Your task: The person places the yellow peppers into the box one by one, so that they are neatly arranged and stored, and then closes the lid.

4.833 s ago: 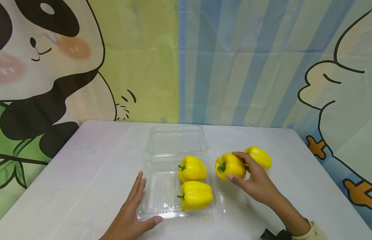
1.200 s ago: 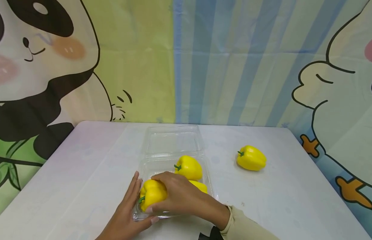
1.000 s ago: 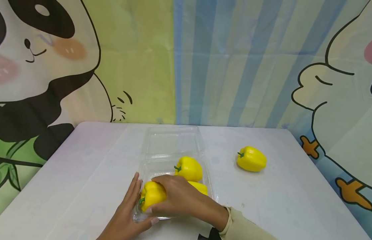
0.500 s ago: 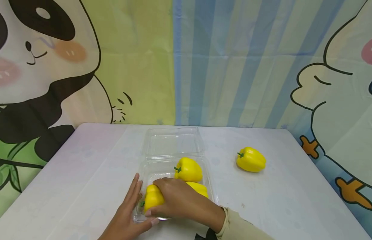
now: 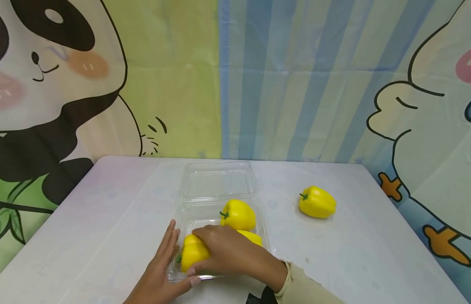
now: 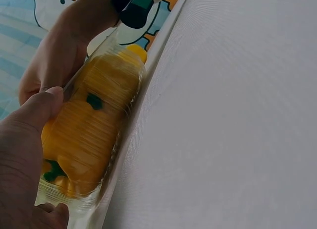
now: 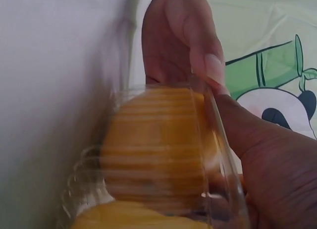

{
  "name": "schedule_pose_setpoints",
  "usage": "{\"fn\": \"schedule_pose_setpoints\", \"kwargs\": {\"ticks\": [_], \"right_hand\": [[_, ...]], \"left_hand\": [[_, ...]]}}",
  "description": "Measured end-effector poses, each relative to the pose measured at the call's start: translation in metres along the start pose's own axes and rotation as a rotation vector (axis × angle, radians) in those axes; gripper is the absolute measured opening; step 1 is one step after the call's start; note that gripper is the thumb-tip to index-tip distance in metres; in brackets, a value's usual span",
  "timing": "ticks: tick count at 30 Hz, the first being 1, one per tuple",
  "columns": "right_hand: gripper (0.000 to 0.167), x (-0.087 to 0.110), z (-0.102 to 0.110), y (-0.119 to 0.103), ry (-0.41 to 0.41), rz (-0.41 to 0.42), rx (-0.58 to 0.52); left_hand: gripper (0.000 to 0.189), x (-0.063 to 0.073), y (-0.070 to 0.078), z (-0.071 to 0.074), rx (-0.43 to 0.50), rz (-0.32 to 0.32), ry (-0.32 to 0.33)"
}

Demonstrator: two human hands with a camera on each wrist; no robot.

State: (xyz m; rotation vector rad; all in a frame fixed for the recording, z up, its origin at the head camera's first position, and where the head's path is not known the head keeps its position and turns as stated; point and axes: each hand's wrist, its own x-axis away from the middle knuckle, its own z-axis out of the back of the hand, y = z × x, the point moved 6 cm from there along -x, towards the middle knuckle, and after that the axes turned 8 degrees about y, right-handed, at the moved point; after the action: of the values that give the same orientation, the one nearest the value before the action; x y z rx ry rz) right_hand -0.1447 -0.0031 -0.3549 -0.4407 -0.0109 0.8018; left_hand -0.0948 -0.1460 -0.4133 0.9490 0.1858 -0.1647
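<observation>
A clear plastic clamshell container point(image 5: 187, 213) lies unfolded on the table, its lid part toward the back. My right hand point(image 5: 233, 253) grips a yellow bell pepper point(image 5: 192, 254) in the tray's front left corner, stem pointing left. Two more yellow bell peppers sit in the right half: the back one point(image 5: 239, 214) is in plain view, while my right hand partly covers the front one point(image 5: 251, 237). My left hand point(image 5: 157, 268) rests against the tray's left side, fingers straight, thumb at the front edge. Through the tray wall, the gripped pepper point(image 7: 153, 144) shows in the right wrist view.
Another yellow bell pepper point(image 5: 317, 202) lies on the white table point(image 5: 353, 253) to the right of the container. Behind the table hangs a printed cartoon backdrop point(image 5: 174, 76). A black wrist strap point(image 5: 262, 296) shows under the right sleeve.
My right hand has carried a pepper from the right of the container into its front left corner, then lowered it and shifted it slightly. The left hand stays at the container's side.
</observation>
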Motion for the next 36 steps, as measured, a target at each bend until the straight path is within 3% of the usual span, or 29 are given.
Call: {"fn": "schedule_pose_setpoints", "kwargs": {"ticks": [10,36], "right_hand": [[0.076,0.0006,-0.0002,0.0033,-0.033,0.023,-0.031],[0.072,0.0026,0.0,0.0008,-0.002,0.058,0.008]], "left_hand": [[0.11,0.0002,0.0012,-0.0003,-0.02,-0.036,0.009],[0.111,-0.0007,0.0,-0.0013,-0.019,-0.032,-0.002]]}}
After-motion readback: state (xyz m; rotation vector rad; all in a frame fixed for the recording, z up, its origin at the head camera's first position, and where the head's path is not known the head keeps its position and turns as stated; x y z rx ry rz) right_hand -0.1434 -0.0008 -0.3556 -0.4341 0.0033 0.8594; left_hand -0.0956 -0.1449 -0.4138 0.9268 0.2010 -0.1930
